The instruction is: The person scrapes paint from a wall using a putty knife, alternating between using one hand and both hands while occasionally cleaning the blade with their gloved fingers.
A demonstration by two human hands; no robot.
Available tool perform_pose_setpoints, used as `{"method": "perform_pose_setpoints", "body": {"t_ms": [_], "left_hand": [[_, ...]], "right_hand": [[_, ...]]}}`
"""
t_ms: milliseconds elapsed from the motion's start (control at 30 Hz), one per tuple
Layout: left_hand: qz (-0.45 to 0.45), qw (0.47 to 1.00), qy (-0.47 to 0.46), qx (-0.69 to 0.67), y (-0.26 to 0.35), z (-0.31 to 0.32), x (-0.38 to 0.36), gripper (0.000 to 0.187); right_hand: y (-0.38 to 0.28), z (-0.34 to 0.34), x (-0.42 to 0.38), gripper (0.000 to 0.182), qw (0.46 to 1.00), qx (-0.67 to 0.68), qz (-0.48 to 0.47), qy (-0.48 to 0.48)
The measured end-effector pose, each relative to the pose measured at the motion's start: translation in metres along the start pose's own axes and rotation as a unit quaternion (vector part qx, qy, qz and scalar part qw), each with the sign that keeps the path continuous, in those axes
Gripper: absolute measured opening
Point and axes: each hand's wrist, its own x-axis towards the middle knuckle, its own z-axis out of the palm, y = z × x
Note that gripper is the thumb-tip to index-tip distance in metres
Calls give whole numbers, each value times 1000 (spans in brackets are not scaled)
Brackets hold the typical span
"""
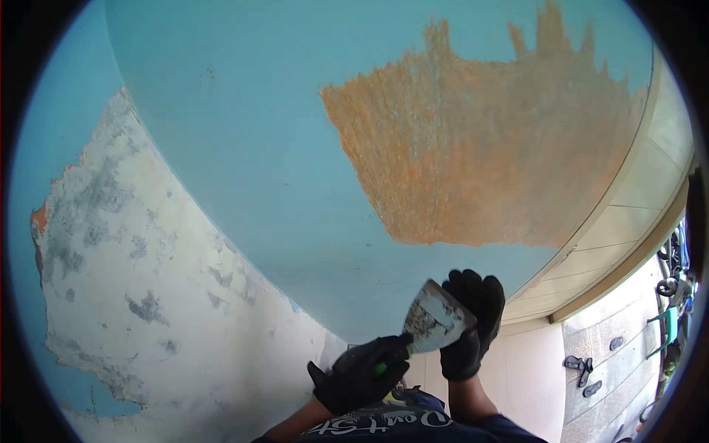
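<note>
My left hand (362, 375), in a black glove, is closed around the green handle (380, 368) of a putty knife. The putty knife's wide metal blade (436, 319) tilts up to the right and carries dark and pale smears. Beside the blade's right edge is my right hand (476, 317), also gloved in black, its fingers stretched upward and the blade overlapping its palm side. Both hands are low in the view, in front of my dark printed shirt (399, 424).
A light blue surface (258, 148) curves overhead with a large orange-brown patch (487, 148). At left, a whitish wall area (155, 295) shows grey spots and ragged blue paint edges. Sandals (583, 369), a green chair (665, 330) and motorbikes (668, 286) stand far right below a beige ledge (602, 244).
</note>
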Motion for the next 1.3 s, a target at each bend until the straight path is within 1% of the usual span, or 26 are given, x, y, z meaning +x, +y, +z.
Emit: {"method": "perform_pose_setpoints", "body": {"t_ms": [33,67,100,133,200,233,300,333,367,400,433,500,533,600,633,667,733,800,867,900,933,967,1000,1100,1200,1300], "left_hand": [[-31,999,-43,-12,1,6,-2,38],[-62,994,-86,-24,2,13,-5,37],[-19,996,-89,-23,-7,25,-8,40],[-18,995,-90,-26,-9,29,-7,40],[43,992,-121,-8,-9,41,-6,46],[44,992,-120,-10,-11,47,-5,46],[231,960,-91,129,-13,59,-5,49],[228,961,-91,130,-11,61,-5,49],[125,982,-137,44,-8,63,-4,50],[19,983,-178,-43,-6,64,-4,50],[17,983,-176,-44,-10,67,-5,50],[33,983,-178,-35,-17,71,-8,55],[30,983,-179,-36,-15,72,-11,55],[-85,975,-195,-70,-8,70,-11,59],[-87,974,-198,-68,-6,70,-12,59],[-109,971,-197,-83,-5,70,-13,60],[-131,967,-198,-96,-7,70,-17,61],[-180,963,-175,-99,-13,71,-27,63],[-188,964,-162,-93,-9,66,-30,60],[-194,966,-146,-88,-6,63,-30,56],[-195,966,-145,-87,-4,60,-30,56],[-211,965,-139,-76,-2,58,-30,51],[-227,963,-132,-64,-1,57,-31,46],[-211,968,-112,-78,-6,58,-32,40],[-186,975,-114,-31,-9,57,-33,42],[-168,978,-122,-22,-5,56,-27,43]], "right_hand": [[-5,-9,-12,81,1000,2,-4,1],[-10,-19,-22,84,998,-11,66,-3],[-16,-31,-35,88,990,-24,136,-7],[-19,-45,-49,83,981,-49,186,-26],[-32,-51,-67,68,943,25,329,-52],[-36,-58,-71,68,943,23,328,-52],[-42,-70,-76,54,890,12,435,-136],[-44,-74,-74,54,889,14,437,-137],[-46,-77,-71,53,894,-10,422,-153],[-47,-81,-67,53,898,-34,405,-169],[-47,-85,-63,53,896,-34,408,-171],[-46,-94,-58,51,904,-82,363,-211],[-46,-97,-55,51,903,-81,366,-210],[-45,-100,-45,50,896,-125,349,-247],[-45,-99,-40,39,895,-79,372,-234],[-39,-103,-42,39,896,-77,373,-231],[-22,-108,-44,38,869,-84,414,-259],[-15,-108,-43,37,858,-103,419,-280],[-6,-108,-44,37,833,-168,396,-349],[-8,-103,-40,37,833,-166,396,-349],[-12,-94,-35,38,823,-177,400,-363],[-13,-88,-33,38,812,-188,405,-376],[-13,-86,-35,38,811,-188,405,-377],[-10,-85,-38,39,813,-186,401,-380],[1,-92,-48,40,803,-162,424,-386],[8,-103,-54,43,793,-186,428,-391]]}}
